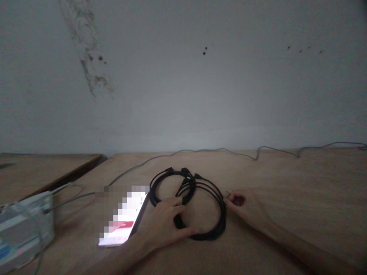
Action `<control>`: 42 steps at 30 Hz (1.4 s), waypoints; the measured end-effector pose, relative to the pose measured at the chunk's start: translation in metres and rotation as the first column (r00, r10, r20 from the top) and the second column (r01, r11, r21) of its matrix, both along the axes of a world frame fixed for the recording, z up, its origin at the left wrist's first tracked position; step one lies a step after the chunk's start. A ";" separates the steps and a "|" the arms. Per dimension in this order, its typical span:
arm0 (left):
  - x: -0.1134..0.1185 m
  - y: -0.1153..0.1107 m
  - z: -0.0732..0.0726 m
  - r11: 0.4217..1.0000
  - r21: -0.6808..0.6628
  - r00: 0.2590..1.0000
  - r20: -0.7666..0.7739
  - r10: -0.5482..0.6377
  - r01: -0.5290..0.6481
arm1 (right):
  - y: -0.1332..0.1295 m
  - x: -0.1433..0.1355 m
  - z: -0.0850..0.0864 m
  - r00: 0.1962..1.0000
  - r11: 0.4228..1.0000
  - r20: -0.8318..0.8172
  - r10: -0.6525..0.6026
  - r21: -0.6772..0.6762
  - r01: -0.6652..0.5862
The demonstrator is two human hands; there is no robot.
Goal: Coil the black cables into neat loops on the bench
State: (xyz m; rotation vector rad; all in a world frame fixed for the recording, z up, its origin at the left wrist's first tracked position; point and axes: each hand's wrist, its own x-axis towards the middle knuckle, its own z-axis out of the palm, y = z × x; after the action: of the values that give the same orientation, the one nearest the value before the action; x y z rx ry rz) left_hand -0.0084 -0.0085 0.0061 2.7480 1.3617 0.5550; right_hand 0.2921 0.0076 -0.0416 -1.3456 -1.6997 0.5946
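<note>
Two coils of black cable lie on the wooden table, partly overlapping: the left coil (153, 191) and, nearer me, the right coil (222, 217). Black connectors (185, 170) show along their upper edges. My left hand (168, 219) rests over the left side of the right coil, thumb apart from the curled fingers, touching the cable. At the right coil's right edge, my right hand (243, 202) has its thumb and index finger pinched together. A short thin dark tie (228, 193) sticks out at those fingertips.
A lit phone or tablet (123, 225), partly pixelated, lies left of my left hand. Farther left stands a whitish box (25, 229) with cables. A grey cable (160, 156) runs along the table's back by the wall. A dark gap (77, 172) separates two tabletops.
</note>
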 end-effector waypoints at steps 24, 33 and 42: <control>-0.002 0.001 -0.003 1.000 0.010 1.000 0.022 -0.007 0.007 | 0.008 0.010 -0.003 0.971 0.972 -0.035 0.235 -0.009 -0.235; -0.002 0.001 -0.004 0.999 0.034 1.000 0.019 -0.002 0.001 | -0.009 0.007 0.019 0.851 0.921 0.462 0.251 0.157 -0.357; -0.003 0.002 -0.006 1.000 0.025 1.000 -0.001 0.006 -0.006 | -0.003 0.010 0.013 0.752 0.880 0.636 0.173 0.244 -0.408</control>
State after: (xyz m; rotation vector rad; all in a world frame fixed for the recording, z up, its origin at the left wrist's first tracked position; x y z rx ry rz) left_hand -0.0110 -0.0066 0.0002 2.7645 1.3729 0.5749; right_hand 0.3019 0.0050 -0.0284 -1.0398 -2.4326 -0.0281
